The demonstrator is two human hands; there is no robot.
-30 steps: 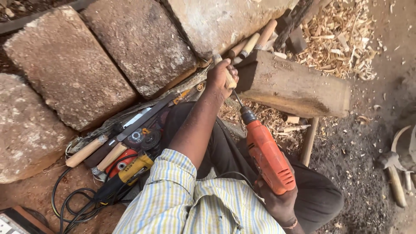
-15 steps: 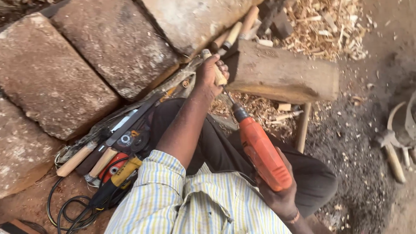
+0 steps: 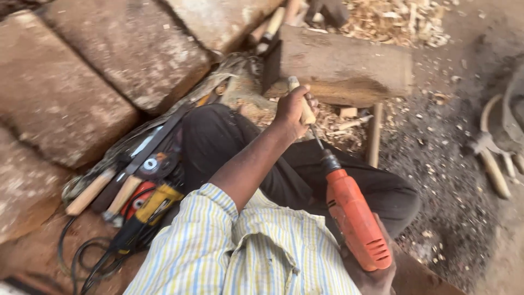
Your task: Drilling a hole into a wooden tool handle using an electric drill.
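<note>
The left hand (image 3: 295, 109) is gripping a wooden-handled tool (image 3: 303, 104); the right hand (image 3: 376, 276), half cut off, is clasping an orange drill (image 3: 355, 216).

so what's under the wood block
Wood shavings and small offcuts lie under the block's near edge, on the ground. Further beneath is hidden by the block itself.

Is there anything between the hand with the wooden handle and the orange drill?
Nothing visible sits between them. The left hand grips a wooden handle whose thin metal shaft runs straight into the nose of the orange drill, held low by the right hand.
</note>
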